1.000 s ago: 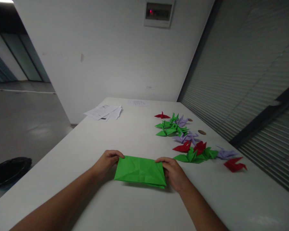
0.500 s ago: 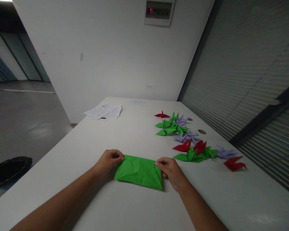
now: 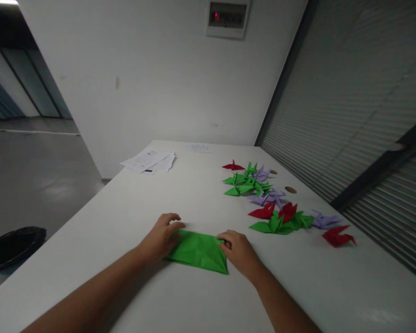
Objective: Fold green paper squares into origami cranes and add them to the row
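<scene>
A folded sheet of green origami paper (image 3: 199,252) lies on the white table in front of me, creased and shaped like a wide rectangle. My left hand (image 3: 162,237) is at its left end, fingers apart and curved over the upper left corner, with the thumb near the paper. At the upper right corner, my right hand (image 3: 241,252) has its thumb and fingers closed on the paper's edge. Part of the paper's left side is hidden under my left hand.
Several folded paper cranes in green, purple and red (image 3: 338,236) stand along the table's right side. Printed sheets (image 3: 149,161) lie at the far left. A black-lined bin (image 3: 15,245) is on the floor at left, and window blinds (image 3: 367,115) run along the right.
My left fingers have loosened from the paper's corner and spread. The green paper has shifted slightly left and lies flatter, and my right hand has moved slightly with it.
</scene>
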Available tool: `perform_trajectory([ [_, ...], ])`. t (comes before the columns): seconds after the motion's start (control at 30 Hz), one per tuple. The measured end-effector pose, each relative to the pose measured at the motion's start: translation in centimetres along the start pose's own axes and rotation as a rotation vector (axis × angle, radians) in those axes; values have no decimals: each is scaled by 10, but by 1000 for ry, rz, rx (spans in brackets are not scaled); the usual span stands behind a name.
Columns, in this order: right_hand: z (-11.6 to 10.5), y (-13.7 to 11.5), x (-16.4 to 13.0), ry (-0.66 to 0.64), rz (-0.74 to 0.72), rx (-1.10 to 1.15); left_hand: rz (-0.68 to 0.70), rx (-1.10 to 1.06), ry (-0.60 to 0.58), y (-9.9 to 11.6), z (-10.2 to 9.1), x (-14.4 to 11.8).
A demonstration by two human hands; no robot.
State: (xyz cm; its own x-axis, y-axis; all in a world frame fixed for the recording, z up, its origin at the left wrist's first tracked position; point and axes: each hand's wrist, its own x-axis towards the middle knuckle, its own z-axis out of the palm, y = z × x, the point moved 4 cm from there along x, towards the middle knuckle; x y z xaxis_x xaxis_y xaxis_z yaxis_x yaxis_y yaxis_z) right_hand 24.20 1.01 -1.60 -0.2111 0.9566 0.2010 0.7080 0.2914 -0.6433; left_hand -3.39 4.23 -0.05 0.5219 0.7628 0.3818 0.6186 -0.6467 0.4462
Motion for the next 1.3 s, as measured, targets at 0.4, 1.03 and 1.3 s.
perform_trajectory([
  [0.4, 9, -42, -14, 24, -379, -384, 295, 182, -423, 33, 32, -8],
  [1.03, 7, -8, -22, -343, -138, -416, 176, 105, -513, 4, 17, -15],
  [1.3, 3, -5, -22, -345, -137, -345, 128, -4, -434, 7, 1, -11],
])
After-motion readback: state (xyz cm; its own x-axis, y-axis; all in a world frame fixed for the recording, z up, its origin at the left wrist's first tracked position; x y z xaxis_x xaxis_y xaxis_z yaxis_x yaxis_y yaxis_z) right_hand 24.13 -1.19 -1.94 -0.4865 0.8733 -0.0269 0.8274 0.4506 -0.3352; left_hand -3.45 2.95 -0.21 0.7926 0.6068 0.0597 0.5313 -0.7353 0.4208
